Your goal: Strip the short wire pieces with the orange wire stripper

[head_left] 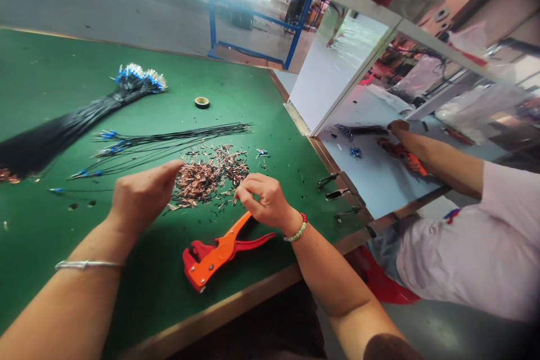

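Note:
A heap of copper-and-black wire scraps (200,180) lies on the green tabletop between my two hands. My left hand (143,194) stands on edge at the heap's left side, fingers stretched toward it, partly hidden by the back of the hand. At the right edge of the heap, my right hand (265,199) has its fingers curled in; whatever may be in them is hidden. Just below that hand rests an orange and red wire stripper (215,259), one handle end under the fingers. Several thin black wires with blue terminals (169,138) lie beyond the heap.
A thick bundle of black wires (80,124) lies at the left. A roll of tape (202,102) and a few loose blue terminals (262,153) are farther back. To the right, beyond a white partition (337,67), another person's hand (411,163) holds an orange tool.

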`<action>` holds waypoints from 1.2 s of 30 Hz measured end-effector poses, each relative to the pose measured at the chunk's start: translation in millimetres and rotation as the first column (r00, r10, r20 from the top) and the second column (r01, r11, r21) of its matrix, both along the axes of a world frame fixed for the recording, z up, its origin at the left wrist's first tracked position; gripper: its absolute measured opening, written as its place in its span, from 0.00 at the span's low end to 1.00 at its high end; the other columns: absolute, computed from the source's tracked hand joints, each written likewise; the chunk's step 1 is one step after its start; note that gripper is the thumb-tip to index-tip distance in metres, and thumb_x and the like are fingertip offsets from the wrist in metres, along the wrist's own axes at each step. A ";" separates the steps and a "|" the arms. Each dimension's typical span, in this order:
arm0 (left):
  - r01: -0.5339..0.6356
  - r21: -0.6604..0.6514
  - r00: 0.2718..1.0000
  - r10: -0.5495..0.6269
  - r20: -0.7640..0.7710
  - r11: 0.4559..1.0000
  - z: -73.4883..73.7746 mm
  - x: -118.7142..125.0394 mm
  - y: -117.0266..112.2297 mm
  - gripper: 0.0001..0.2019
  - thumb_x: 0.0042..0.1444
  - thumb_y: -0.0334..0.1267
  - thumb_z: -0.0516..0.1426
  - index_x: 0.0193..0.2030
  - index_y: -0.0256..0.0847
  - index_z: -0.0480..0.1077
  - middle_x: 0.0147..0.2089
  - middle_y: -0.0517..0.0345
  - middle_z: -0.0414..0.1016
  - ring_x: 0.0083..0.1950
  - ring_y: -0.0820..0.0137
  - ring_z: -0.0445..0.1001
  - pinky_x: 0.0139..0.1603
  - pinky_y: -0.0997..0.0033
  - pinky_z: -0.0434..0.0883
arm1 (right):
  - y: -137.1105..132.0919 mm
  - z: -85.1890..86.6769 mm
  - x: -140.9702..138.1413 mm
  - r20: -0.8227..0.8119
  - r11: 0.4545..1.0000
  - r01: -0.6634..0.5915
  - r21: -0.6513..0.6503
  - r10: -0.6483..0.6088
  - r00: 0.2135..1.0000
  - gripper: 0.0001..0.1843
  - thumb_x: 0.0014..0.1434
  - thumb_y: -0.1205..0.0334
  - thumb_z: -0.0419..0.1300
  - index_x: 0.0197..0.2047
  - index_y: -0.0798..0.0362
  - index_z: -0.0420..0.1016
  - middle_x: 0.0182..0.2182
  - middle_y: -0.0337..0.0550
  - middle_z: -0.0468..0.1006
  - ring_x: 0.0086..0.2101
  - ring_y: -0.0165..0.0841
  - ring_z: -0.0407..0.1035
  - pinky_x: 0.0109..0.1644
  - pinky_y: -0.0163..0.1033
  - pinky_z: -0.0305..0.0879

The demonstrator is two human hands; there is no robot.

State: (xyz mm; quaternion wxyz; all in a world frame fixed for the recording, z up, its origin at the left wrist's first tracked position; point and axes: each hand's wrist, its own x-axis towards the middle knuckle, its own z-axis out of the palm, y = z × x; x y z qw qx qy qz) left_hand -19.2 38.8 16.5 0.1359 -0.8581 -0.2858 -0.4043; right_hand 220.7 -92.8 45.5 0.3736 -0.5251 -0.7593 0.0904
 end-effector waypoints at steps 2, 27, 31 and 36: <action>-0.019 -0.067 0.999 0.021 0.028 0.998 0.2 -2.5 1.6 0.09 0.67 0.38 0.56 0.49 0.46 0.77 0.38 0.59 0.85 0.31 0.72 0.79 0.30 0.74 0.66 | 2.3 -3.2 0.5 -0.036 1.000 -0.008 -0.001 0.008 0.999 0.16 0.73 0.63 0.51 0.39 0.55 0.79 0.34 0.45 0.78 0.38 0.32 0.72 0.48 0.39 0.70; -0.070 -0.255 0.973 0.123 0.196 0.964 -5.0 12.4 -2.3 0.11 0.68 0.39 0.51 0.49 0.39 0.72 0.31 0.57 0.78 0.25 0.74 0.68 0.29 0.73 0.60 | -56.3 18.6 -18.1 0.544 0.954 -0.011 -0.299 0.180 0.819 0.35 0.56 0.41 0.70 0.58 0.56 0.71 0.50 0.55 0.77 0.54 0.48 0.68 0.59 0.51 0.62; -0.052 -0.284 0.974 0.111 0.199 0.957 -5.1 12.6 -1.9 0.10 0.67 0.40 0.53 0.47 0.40 0.74 0.28 0.60 0.76 0.24 0.74 0.68 0.29 0.74 0.61 | -63.5 0.1 -9.8 0.558 0.972 -0.006 -0.235 0.140 0.818 0.35 0.60 0.38 0.65 0.59 0.57 0.70 0.51 0.56 0.76 0.54 0.49 0.68 0.62 0.53 0.60; -0.040 -0.289 0.969 0.108 0.221 0.956 -8.8 12.4 -1.4 0.11 0.66 0.39 0.53 0.46 0.39 0.75 0.30 0.58 0.78 0.26 0.73 0.69 0.31 0.74 0.63 | -59.1 -4.0 -0.2 0.407 0.984 -0.072 -0.166 0.135 0.904 0.35 0.63 0.36 0.61 0.60 0.56 0.71 0.53 0.55 0.77 0.55 0.45 0.68 0.63 0.52 0.61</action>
